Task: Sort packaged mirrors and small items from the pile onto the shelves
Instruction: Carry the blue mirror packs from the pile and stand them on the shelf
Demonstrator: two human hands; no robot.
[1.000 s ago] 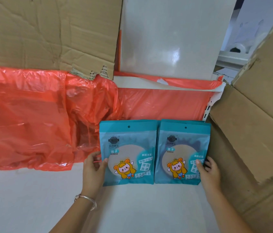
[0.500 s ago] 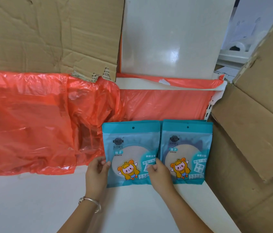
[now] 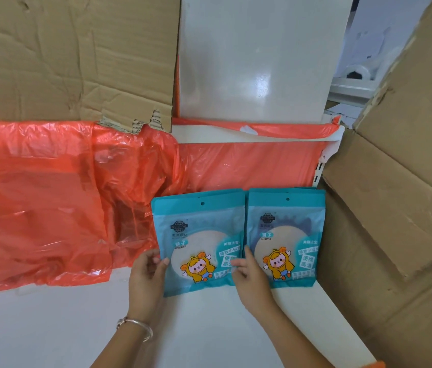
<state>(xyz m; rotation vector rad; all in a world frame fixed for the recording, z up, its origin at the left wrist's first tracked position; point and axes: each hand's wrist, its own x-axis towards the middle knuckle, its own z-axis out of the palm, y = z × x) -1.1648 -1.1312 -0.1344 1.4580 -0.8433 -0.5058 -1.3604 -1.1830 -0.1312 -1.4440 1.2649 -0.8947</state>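
Mirror packs, head view: two teal pouches stand upright side by side at lower centre-right of the frame, on the white shelf [image 3: 209, 330], long axes vertical, hang holes up, edges touching. Left mirror pack [image 3: 199, 232] sits between both hands. Left hand [image 3: 144, 277] pinches its lower left edge, thumb on the front. Right hand [image 3: 249, 274] is at its lower right corner, fingers on the front, thumb up along the seam between the packs; can't tell if it grips the edge or only presses. Right mirror pack [image 3: 289, 229] is just right of the right hand, with no hand gripping it, and more teal edges show behind its top. My read: the left pack is being squared up against its neighbour. Cardboard box [image 3: 395, 208] boxes in the right side, close to the right pack. Orange plastic sheet [image 3: 50, 203] drapes behind and left, bunched just beside the left pack's top left corner; could snag. Cardboard flap [image 3: 71, 54] is at upper left, white back panel [image 3: 262, 57] at upper centre. Bracelet [image 3: 135, 326] on the left wrist.
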